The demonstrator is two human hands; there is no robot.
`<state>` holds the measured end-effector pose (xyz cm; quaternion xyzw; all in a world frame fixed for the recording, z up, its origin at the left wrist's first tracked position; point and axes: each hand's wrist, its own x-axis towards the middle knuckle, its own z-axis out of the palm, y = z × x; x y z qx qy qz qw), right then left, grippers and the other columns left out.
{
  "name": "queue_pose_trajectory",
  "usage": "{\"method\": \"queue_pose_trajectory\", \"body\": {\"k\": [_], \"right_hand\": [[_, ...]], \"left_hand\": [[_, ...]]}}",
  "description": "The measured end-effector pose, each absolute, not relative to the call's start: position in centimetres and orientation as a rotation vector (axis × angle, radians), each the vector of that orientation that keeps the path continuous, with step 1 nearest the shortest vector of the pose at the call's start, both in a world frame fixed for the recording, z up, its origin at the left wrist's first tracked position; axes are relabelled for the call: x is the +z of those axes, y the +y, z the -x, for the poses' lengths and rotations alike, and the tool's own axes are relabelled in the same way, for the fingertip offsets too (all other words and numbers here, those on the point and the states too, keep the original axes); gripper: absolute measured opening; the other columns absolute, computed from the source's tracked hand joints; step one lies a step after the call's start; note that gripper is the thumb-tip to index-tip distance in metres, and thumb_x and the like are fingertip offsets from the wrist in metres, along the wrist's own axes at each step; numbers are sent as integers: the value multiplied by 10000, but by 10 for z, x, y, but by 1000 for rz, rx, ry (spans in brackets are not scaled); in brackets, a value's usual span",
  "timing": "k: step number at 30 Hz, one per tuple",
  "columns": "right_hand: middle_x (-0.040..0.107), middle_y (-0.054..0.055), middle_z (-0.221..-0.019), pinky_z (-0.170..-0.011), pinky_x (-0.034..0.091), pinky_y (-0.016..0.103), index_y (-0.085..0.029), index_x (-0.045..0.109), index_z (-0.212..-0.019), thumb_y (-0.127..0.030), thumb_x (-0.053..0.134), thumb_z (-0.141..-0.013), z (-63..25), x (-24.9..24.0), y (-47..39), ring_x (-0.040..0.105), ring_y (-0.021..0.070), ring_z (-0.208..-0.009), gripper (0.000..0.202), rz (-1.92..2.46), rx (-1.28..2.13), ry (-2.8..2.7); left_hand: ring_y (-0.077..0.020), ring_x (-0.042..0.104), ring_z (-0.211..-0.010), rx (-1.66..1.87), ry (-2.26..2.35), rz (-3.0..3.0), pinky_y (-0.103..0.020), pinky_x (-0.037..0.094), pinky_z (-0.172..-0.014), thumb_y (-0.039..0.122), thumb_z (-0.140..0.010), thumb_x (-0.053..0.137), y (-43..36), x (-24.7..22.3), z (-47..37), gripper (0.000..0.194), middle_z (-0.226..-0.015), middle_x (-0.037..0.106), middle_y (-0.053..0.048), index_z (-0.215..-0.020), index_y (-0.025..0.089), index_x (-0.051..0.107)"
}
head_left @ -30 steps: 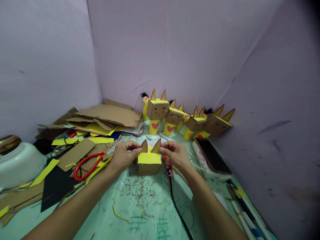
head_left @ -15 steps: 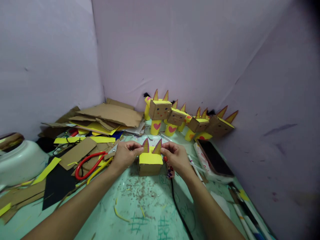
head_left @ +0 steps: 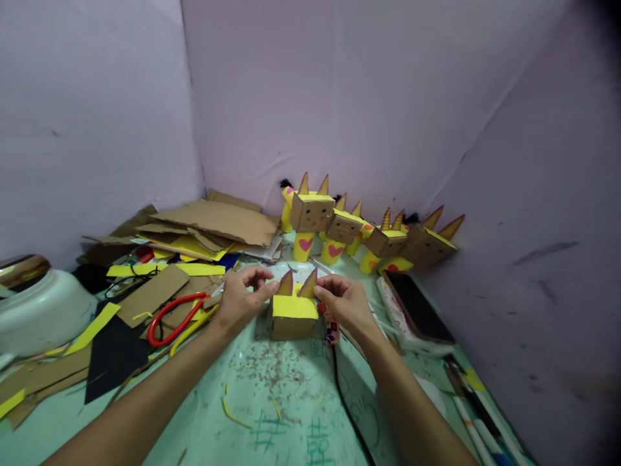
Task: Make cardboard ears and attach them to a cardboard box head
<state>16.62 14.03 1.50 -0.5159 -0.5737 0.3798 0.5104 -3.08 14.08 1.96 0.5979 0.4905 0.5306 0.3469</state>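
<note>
A small cardboard box head (head_left: 293, 327) with a yellow top sits on the table in front of me. Two pointed paper ears (head_left: 286, 285), yellow-brown with purple edges, stand up from it. At its left side is my left hand (head_left: 246, 294), thumb and index finger apart, the thumb tip close to the left ear; whether it touches cannot be made out. My right hand (head_left: 344, 301) pinches the outer edge of the right ear (head_left: 308, 285) between thumb and fingers. Just right of the box lies a patterned glue gun (head_left: 330, 325) with a black cord, partly behind my right hand.
Finished-looking box-headed figures (head_left: 312, 213) stand along the back wall. Stacked cardboard (head_left: 218, 220), red-handled scissors (head_left: 177, 320), and black paper (head_left: 116, 356) crowd the left, near a white pot (head_left: 48, 310). A phone (head_left: 420, 307) and several markers (head_left: 478, 421) lie on the right.
My left thumb and index finger have spread apart, releasing the left ear. My right hand stays on the right ear. The view has shifted very slightly.
</note>
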Motion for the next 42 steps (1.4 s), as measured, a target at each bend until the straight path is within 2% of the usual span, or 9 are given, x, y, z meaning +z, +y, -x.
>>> {"method": "queue_pose_trajectory", "body": {"k": [6,10,21,34,42], "right_hand": [[700,43,-653,-503,449,260,-145,706,-777,-300,640,-634,-174,27,137,591,153,-545,221,1248,946,-1360],[708,47,-666,-558,466,269,-148,704,-734,-273,655,-609,-178,30,139,610,158,-584,184,1253,907,-1350],[663,13,-606,-510,404,240,-165,681,-647,-281,646,-628,-169,11,146,543,132,-535,123,1250,909,-1412],[667,19,-594,-490,407,252,-170,666,-641,-309,635,-613,-168,12,147,548,144,-511,146,1268,904,-1431],[651,15,-595,-477,394,241,-173,658,-646,-277,617,-651,-168,9,145,539,143,-521,112,1287,831,-1471]], "left_hand": [[-139,543,-599,1398,1257,-1522,-246,444,-548,344,-645,656,139,20,35,220,-653,605,-10,-725,142,625],[-151,566,-625,1400,1237,-1529,-264,468,-589,329,-636,658,139,18,33,210,-663,623,-21,-724,140,629],[-149,563,-597,1407,1255,-1607,-271,460,-606,265,-610,645,142,15,24,89,-598,637,2,-601,177,650],[-152,565,-560,1358,1369,-1569,-271,444,-569,295,-625,624,147,6,22,130,-566,653,-4,-576,177,647],[-156,563,-574,1351,1393,-1588,-268,426,-568,305,-640,619,148,2,23,145,-577,657,-6,-577,177,647]]}}
